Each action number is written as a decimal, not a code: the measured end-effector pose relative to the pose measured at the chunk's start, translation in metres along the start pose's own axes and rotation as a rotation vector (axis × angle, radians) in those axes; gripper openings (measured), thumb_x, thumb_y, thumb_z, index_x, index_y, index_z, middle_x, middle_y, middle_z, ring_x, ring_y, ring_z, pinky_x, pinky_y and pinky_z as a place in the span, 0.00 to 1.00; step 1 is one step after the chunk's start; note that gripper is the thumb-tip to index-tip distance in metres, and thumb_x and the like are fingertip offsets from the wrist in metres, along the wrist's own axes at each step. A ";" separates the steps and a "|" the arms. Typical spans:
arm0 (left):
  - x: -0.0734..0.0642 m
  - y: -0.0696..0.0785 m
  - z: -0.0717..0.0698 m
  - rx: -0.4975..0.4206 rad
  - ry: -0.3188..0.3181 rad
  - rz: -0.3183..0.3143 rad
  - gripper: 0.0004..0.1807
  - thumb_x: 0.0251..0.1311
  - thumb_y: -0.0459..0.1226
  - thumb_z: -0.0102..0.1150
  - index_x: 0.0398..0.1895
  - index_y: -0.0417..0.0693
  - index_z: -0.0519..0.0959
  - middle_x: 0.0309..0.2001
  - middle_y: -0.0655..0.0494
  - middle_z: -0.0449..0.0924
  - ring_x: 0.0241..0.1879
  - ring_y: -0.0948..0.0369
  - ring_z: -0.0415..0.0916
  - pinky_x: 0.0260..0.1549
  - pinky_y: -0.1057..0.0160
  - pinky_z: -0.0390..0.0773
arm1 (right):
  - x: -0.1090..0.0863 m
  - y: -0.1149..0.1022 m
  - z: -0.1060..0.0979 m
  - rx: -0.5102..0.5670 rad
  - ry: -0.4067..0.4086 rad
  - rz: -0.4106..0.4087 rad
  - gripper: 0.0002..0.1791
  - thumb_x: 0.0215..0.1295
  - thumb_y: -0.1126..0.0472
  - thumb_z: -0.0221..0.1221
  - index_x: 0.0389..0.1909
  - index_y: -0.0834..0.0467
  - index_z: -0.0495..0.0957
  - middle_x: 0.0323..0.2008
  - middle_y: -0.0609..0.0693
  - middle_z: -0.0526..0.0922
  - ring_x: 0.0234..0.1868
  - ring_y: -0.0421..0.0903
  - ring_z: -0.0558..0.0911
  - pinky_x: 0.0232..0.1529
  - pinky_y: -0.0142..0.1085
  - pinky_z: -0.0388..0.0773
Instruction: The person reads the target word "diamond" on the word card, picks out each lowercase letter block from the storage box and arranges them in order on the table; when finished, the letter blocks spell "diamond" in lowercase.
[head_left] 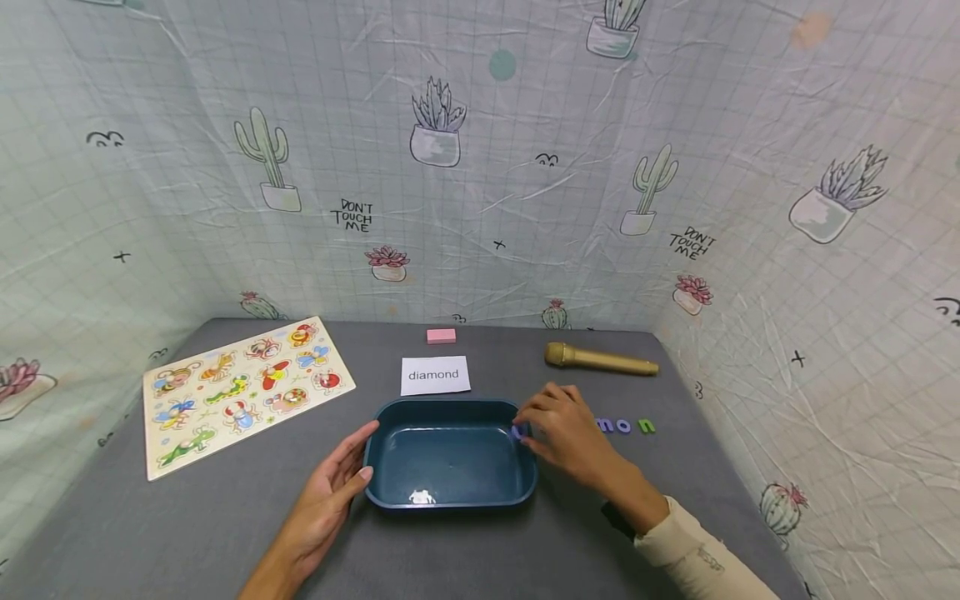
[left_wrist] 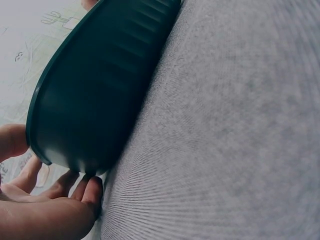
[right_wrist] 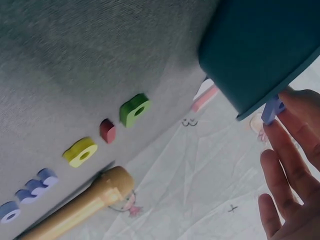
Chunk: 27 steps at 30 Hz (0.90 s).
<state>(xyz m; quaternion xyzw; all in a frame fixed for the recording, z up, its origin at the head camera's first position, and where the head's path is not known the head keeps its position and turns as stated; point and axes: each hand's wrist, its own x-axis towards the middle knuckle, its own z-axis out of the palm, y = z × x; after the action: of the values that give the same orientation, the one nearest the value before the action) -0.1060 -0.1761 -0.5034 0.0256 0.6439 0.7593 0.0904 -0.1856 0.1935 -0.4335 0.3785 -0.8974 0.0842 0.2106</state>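
Note:
A dark blue plastic tray (head_left: pixel 450 500) lies at the middle of the table. My left hand (head_left: pixel 327 506) holds its left end, thumb at the rim and fingers against the outer wall in the left wrist view. My right hand (head_left: pixel 562 429) pinches a small purple letter (right_wrist: pixel 270 111) at the tray's right rim. Beyond that hand runs a row of letters: a green one (right_wrist: pixel 134 110), a red one (right_wrist: pixel 107 131), a yellow one (right_wrist: pixel 80 152), a purple m (head_left: pixel 604 425), a purple o (head_left: pixel 623 426) and a green n (head_left: pixel 647 426). The hand hides the row's left part in the head view.
Behind the tray lies a white card (head_left: pixel 435 376) reading "diamond", with a pink block (head_left: pixel 441 336) farther back. A gold microphone (head_left: pixel 602 359) is at the back right. An insect puzzle board (head_left: pixel 247 396) lies to the left. A patterned cloth (head_left: pixel 480 208) hangs behind the table.

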 end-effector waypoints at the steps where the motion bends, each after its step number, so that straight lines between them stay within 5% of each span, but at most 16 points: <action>1: 0.000 0.000 0.000 0.000 -0.002 0.004 0.35 0.78 0.35 0.56 0.84 0.53 0.57 0.87 0.53 0.48 0.87 0.49 0.38 0.62 0.85 0.64 | -0.001 0.001 -0.001 0.002 0.007 0.001 0.17 0.50 0.56 0.83 0.41 0.49 0.91 0.43 0.42 0.90 0.46 0.44 0.78 0.52 0.46 0.72; 15: 0.000 0.002 0.000 0.027 0.011 -0.027 0.35 0.78 0.36 0.57 0.84 0.56 0.58 0.87 0.55 0.48 0.87 0.50 0.40 0.65 0.83 0.63 | -0.019 0.022 -0.009 0.028 0.063 0.067 0.18 0.48 0.60 0.84 0.40 0.50 0.91 0.43 0.43 0.90 0.44 0.44 0.78 0.50 0.47 0.71; 19: 0.001 0.003 0.000 0.038 0.023 -0.046 0.35 0.79 0.37 0.56 0.84 0.57 0.58 0.86 0.56 0.49 0.87 0.52 0.41 0.81 0.64 0.55 | -0.026 0.028 -0.009 0.007 0.078 0.084 0.18 0.47 0.60 0.84 0.40 0.51 0.91 0.42 0.44 0.90 0.43 0.45 0.77 0.49 0.48 0.71; 23: 0.001 0.003 0.000 0.033 0.026 -0.056 0.35 0.79 0.37 0.56 0.84 0.58 0.58 0.87 0.57 0.49 0.87 0.52 0.41 0.84 0.46 0.43 | -0.032 0.036 -0.010 -0.008 0.080 0.103 0.18 0.47 0.60 0.84 0.41 0.52 0.91 0.42 0.46 0.90 0.44 0.46 0.78 0.48 0.48 0.71; 27: 0.000 0.002 0.000 0.035 0.019 -0.043 0.35 0.79 0.37 0.57 0.84 0.57 0.58 0.87 0.56 0.49 0.87 0.52 0.40 0.79 0.67 0.56 | -0.038 0.043 -0.010 -0.023 0.084 0.121 0.18 0.47 0.60 0.84 0.40 0.53 0.91 0.42 0.47 0.90 0.43 0.47 0.78 0.47 0.48 0.71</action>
<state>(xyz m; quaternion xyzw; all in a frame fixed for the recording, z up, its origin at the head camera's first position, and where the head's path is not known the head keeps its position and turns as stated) -0.1067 -0.1760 -0.5016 0.0061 0.6582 0.7461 0.1002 -0.1897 0.2516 -0.4411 0.3170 -0.9099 0.1022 0.2471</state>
